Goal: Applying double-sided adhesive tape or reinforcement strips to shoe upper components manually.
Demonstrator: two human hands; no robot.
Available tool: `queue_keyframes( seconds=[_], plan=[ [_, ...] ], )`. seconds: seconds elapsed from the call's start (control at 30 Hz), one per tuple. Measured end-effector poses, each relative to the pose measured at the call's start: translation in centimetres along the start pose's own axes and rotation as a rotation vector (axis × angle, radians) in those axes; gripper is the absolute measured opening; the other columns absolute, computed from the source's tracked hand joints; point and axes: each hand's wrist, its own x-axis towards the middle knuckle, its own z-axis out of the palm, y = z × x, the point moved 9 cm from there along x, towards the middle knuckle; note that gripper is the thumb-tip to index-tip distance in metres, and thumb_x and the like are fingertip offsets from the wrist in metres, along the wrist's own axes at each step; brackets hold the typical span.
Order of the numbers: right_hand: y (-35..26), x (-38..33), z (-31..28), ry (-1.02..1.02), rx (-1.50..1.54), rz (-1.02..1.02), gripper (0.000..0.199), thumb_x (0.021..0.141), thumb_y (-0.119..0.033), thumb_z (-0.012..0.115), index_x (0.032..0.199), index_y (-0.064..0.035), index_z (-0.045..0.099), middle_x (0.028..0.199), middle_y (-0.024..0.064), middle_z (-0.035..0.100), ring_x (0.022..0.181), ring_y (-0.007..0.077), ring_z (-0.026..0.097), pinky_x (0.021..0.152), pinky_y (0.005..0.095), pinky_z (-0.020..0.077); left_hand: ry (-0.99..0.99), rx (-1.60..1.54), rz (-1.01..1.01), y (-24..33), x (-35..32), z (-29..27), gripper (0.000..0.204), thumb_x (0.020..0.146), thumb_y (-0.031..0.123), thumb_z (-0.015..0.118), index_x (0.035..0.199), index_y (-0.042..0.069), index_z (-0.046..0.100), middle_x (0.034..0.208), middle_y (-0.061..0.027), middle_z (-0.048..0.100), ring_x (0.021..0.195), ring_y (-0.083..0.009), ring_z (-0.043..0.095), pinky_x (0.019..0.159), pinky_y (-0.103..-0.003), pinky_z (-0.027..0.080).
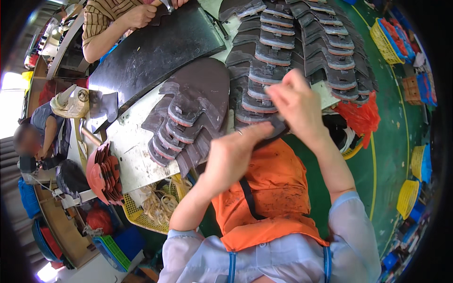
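Note:
Above my orange apron, my left hand grips a dark leather-like piece, thumb along its top. My right hand is just over that piece, slightly blurred, fingers pinched; a small pale tip shows at the fingers, too unclear to name. Beyond my hands lie two long overlapping rows of dark cut pieces, a nearer row and a right row, with curved, light-edged ends. Left of my hands, a smaller stack of similar pieces rests on the white table.
A black board covers the table's far left, where another person's hand works. Reddish pieces stand by a handled tool. Below the edge sits a yellow basket; a red bag is at right. Another person sits far left.

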Motion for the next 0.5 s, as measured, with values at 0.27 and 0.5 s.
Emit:
queue_keyframes(
  seconds=[0.27,0.5],
  plan=[
    [-0.7,-0.3,3.0,-0.669,0.542,-0.046,0.019,0.089,-0.013,0.069,0.103,-0.0001,0.066,0.099,0.0141,0.067,0.080,0.0334,0.067,0.070,0.0395,0.0518,0.400,0.460,0.708,2.6,-2.3,1.3,0.030,0.071,-0.006,0.070,0.097,0.006,0.079,0.098,-0.0099,0.054,0.087,-0.0273,0.069,0.066,-0.033,0.060],
    [2.5,2.8,4.0,-0.259,0.330,-0.031,0.027,0.084,-0.009,0.065,0.109,0.0002,0.062,0.097,0.0178,0.066,0.091,0.0350,0.067,0.079,0.0418,0.0520,0.260,0.927,0.453,-0.6,0.2,6.1,0.047,0.079,0.009,0.063,0.127,0.008,0.067,0.134,-0.0096,0.054,0.122,-0.0271,0.052,0.099,-0.041,0.044]
  ],
)
